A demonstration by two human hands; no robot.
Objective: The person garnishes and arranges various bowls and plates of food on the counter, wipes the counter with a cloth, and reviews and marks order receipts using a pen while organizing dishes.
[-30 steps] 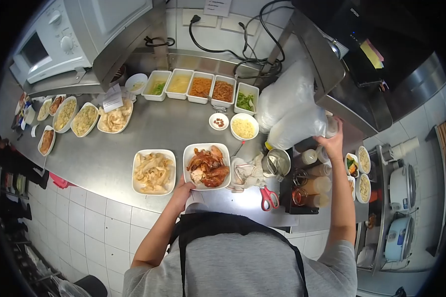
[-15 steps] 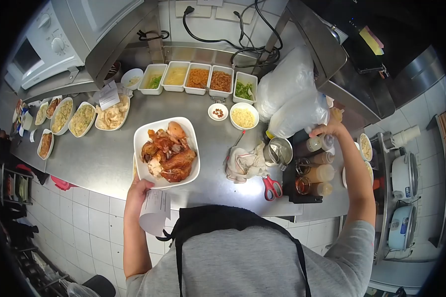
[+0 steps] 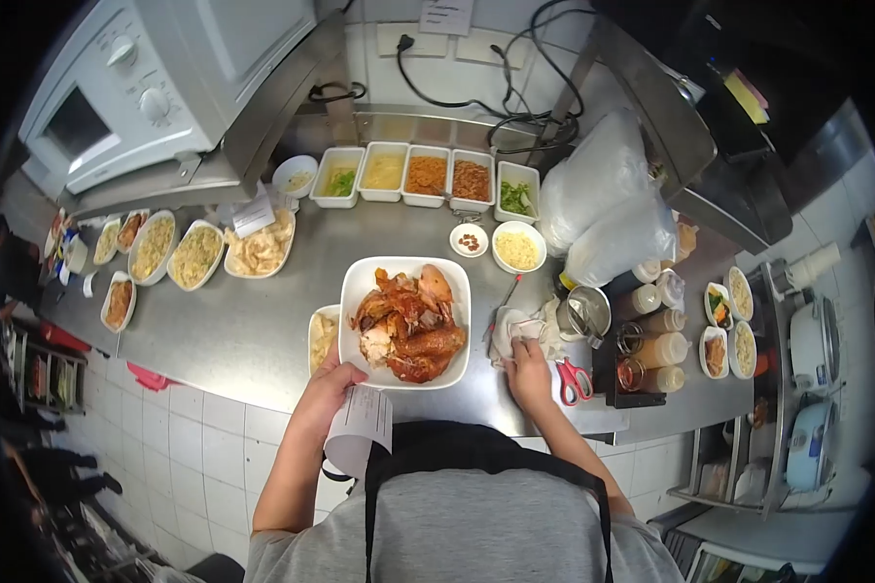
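My left hand [image 3: 329, 394] grips the lower left edge of a white dish [image 3: 405, 375] of browned chicken pieces [image 3: 413, 335], raised over the counter. A curled paper slip [image 3: 362, 428] hangs beneath that hand. Partly covered by the dish, a second white dish of pale food [image 3: 322, 335] rests on the counter. My right hand [image 3: 527, 364] is on a crumpled white cloth [image 3: 544, 328], its fingers closed on the fabric. Red-handled scissors [image 3: 574, 381] lie just right of that hand, and a metal pot [image 3: 585, 311] stands beyond the cloth.
Several topping tubs [image 3: 426, 175] line the counter's back. Sauce bottles [image 3: 663, 350] and plastic bags [image 3: 620, 233] are on the right. Filled dishes [image 3: 196, 255] and a microwave [image 3: 131, 92] are on the left. People [image 3: 17, 262] stand at the far left.
The chicken dish was lifted and carried left, partly over the other dish. My right hand came from the bottles at the right to the cloth and closed on it.
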